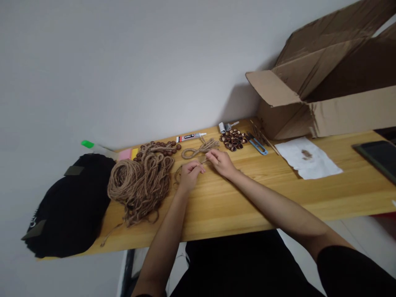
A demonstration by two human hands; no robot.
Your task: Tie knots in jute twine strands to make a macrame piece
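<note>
My left hand (191,174) is closed in a pinch on a thin piece of brown twine (203,161), above the middle of the wooden table. A loop of the twine curves out on that hand's left side. Close beside it, my right hand (220,162) pinches the same twine, fingertips together; its far end is hard to make out. Just behind both hands lies a looped bundle of twine (198,151) with a frayed end. Left of my left hand is a large heap of coiled twine (140,185).
Brown beads (161,147), a glue tube (190,137), small dark shell-like caps (233,139) and blue thread snips (257,144) line the back. A cardboard box (287,88), stained white paper (309,159) and dark phone-like slab (379,154) are right; a black cloth item (74,206) is left.
</note>
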